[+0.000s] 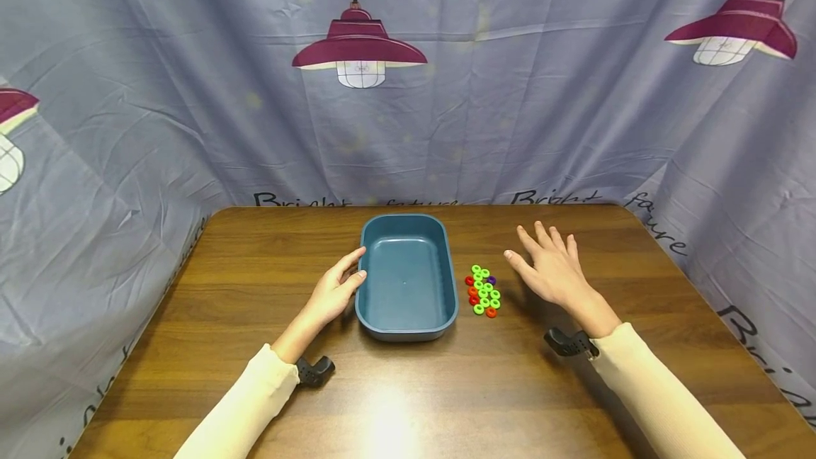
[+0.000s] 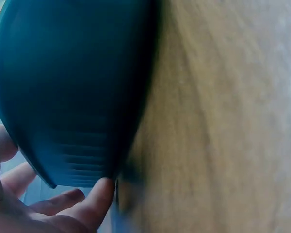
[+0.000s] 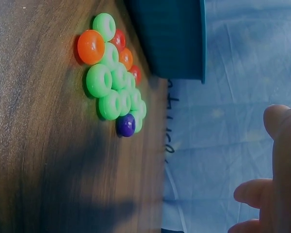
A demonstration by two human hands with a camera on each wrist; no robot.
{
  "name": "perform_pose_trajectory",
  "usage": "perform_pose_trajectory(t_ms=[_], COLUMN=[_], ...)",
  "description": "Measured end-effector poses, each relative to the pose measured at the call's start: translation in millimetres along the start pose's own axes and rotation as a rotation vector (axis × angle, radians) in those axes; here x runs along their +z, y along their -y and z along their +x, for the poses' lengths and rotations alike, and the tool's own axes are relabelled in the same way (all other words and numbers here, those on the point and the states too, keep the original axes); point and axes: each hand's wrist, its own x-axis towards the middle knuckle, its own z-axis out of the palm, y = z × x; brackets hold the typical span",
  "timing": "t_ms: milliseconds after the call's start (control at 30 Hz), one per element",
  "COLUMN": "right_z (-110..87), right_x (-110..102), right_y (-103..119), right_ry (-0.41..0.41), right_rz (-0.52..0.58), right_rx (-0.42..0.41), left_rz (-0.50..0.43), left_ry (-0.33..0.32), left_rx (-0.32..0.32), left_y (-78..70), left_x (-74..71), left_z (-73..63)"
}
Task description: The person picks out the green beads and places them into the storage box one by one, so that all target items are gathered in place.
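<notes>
A left hand (image 1: 331,294), fingers loosely parted, touches the blue bin (image 1: 405,282) at centre frame, likely light, stiff and best held by its rim; right of centre, a spread right hand (image 1: 553,271) hovers near beads (image 3: 116,76), probably hard, slippery, suited to fingertip pinching.

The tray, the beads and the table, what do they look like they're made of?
Tray: probably plastic, with a smooth satin finish; its even colour and moulded-looking ridges suggest it.
Beads: likely glossy plastic, given their bright solid colours and highlights, though glass isn't ruled out.
Table: wood or wood-look laminate; grain streaks and a bright glare show a shiny surface.
</notes>
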Motion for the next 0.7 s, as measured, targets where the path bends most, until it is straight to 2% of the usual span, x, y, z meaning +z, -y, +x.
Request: perform_pose_trajectory(t_ms=[133, 433, 700], right_z=[0.1, -1.7, -2.0], right_x=[0.7, 3.0, 8.5], right_y=[1.0, 0.9, -0.1], right_ry=[0.003, -0.018, -0.05], right_rz=[0.001, 0.018, 0.082], right_rx=[-0.002, -0.003, -0.033], left_rz=[-0.095, -0.208, -0.216], left_ry=[-0.013, -0.008, -0.016], left_rx=[-0.025, -0.072, -0.072], left_y=[3.2, 8.1, 10.7], left_x=[2.5, 4.5, 4.4], left_z=[0.4, 0.2, 0.0])
